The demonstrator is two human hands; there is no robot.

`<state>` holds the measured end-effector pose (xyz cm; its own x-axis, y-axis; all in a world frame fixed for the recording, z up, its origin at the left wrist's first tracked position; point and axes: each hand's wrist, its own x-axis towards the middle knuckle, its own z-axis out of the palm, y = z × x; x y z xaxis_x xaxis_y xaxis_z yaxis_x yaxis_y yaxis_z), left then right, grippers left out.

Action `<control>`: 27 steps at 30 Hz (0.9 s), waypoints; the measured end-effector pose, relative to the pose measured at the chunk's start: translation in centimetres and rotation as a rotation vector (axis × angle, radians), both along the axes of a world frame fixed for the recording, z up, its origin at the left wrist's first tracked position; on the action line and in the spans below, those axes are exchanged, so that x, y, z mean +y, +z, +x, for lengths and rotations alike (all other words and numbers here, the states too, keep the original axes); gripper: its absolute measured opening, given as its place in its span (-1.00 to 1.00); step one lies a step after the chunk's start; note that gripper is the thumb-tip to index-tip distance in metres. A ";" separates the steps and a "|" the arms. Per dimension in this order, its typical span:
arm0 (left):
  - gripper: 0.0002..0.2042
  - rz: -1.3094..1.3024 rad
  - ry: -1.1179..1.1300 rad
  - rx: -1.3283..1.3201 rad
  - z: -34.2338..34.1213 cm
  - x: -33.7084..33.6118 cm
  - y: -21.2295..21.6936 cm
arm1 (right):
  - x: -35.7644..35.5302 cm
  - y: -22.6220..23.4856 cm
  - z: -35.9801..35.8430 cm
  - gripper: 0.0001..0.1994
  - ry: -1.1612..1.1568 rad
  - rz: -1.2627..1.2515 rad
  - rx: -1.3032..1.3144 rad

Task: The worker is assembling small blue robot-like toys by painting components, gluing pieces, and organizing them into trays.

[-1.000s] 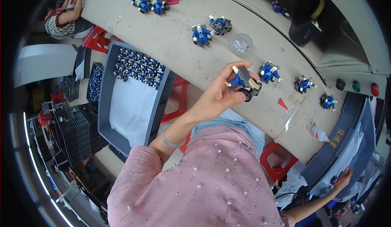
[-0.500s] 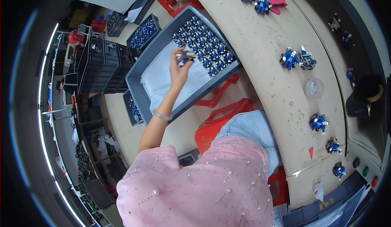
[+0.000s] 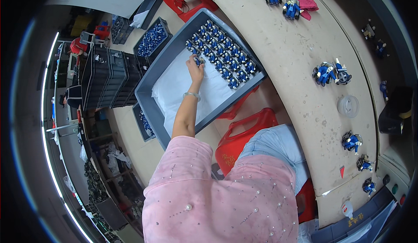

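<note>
My left hand (image 3: 195, 71) reaches down into a grey plastic crate (image 3: 153, 71). Its fingers are closed on a small blue toy figure (image 3: 199, 61), partly hidden by them, at the edge of the packed rows. Beside it, several toy figures (image 3: 224, 51) in blue with white heads stand close together over the crate's far right part. A white sheet (image 3: 176, 84) lines the bottom under my hand. My right hand is out of view.
On the long bench to the right are more toy figures (image 3: 324, 74), a pink cloth (image 3: 306, 4), a clear round tub (image 3: 348, 106) and a small bottle (image 3: 347, 209). A red stool (image 3: 246, 129) stands beside the crate. Stacked dark crates (image 3: 102, 75) rise at the left.
My left hand has lowered the toy figure from above the white sheet to the edge of the rows. The whole view has shifted slightly.
</note>
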<state>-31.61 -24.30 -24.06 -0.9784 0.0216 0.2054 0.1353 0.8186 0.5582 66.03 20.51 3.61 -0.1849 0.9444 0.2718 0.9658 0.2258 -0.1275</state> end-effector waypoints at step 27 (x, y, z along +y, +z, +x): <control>-0.62 -0.182 -0.782 0.457 4.8 27.3 -10.9 | -2.7 1.4 2.9 -0.80 -0.455 -0.010 0.520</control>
